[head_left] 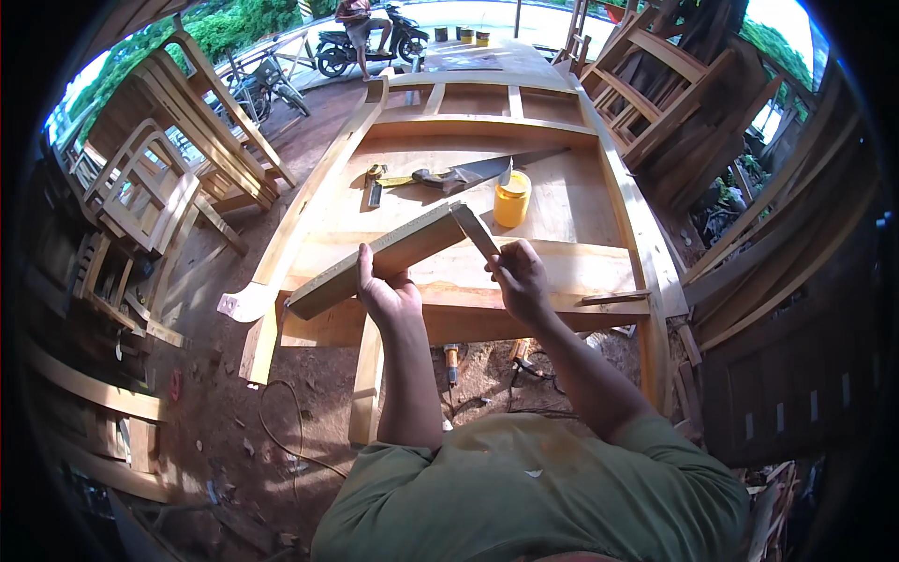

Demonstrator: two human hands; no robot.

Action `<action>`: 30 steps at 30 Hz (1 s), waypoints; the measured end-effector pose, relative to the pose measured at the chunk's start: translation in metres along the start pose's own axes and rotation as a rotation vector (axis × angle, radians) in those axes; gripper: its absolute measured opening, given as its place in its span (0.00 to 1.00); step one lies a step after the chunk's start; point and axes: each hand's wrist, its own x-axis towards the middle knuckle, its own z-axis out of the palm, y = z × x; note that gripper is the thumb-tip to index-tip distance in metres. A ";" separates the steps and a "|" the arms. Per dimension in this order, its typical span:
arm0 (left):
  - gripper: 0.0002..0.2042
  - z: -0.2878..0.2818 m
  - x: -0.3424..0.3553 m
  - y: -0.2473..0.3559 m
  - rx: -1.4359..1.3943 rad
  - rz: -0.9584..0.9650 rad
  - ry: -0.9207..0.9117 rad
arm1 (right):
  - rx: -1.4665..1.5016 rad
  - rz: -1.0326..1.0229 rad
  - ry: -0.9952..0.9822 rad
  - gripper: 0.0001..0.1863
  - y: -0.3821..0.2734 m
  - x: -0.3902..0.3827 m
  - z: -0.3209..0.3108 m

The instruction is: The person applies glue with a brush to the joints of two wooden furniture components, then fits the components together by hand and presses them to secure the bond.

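Note:
My left hand [387, 292] grips a long wooden board [375, 267] from below, its thumb up along the near face. The board tilts, its right end raised higher than its left. Between the thumb and fingers of my right hand [519, 279] is a thin, flat, dark strip [476, 231], which meets the board's right end; its exact kind does not show. Beyond my hands, a yellow jar [511, 199] stands on a large wooden frame panel [552, 265]. A handsaw [493, 168] and a yellow tape measure [375, 174] lie left of the jar.
A small wood strip [613, 298] rests on the panel's near right. Below, an orange-and-grey power tool [452, 363] and a cord [272, 436] lie on the dirt floor. Chair frames [145, 192] stand left, stacked boards [655, 94] right. A person [363, 26] sits by a motorbike [375, 51] far off.

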 end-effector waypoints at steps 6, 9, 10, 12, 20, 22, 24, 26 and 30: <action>0.20 -0.004 -0.001 -0.006 0.003 -0.001 -0.021 | 0.120 0.049 0.214 0.04 0.003 0.011 -0.010; 0.19 -0.015 0.012 -0.003 -0.053 -0.041 -0.060 | 0.124 0.001 0.118 0.06 -0.005 0.006 -0.007; 0.19 -0.013 0.009 -0.005 -0.050 -0.049 -0.060 | 0.089 -0.004 0.084 0.06 -0.007 0.004 -0.004; 0.18 -0.006 0.001 -0.008 -0.029 -0.043 -0.002 | 0.075 0.017 0.023 0.07 -0.001 0.003 -0.001; 0.17 -0.030 0.034 0.066 0.069 0.184 0.035 | 0.014 0.316 0.278 0.12 0.023 0.039 -0.059; 0.20 -0.041 0.025 0.105 0.208 0.412 0.073 | -0.209 0.467 0.266 0.19 0.033 0.059 -0.093; 0.21 -0.075 0.027 0.168 0.318 0.554 -0.032 | -0.476 0.505 0.217 0.19 0.047 0.084 -0.121; 0.20 -0.083 -0.016 0.220 0.540 0.727 -0.063 | -0.322 0.612 0.132 0.16 0.042 0.106 -0.145; 0.24 -0.139 -0.078 0.339 1.015 0.894 0.048 | -0.333 0.707 -0.093 0.14 0.031 0.148 -0.154</action>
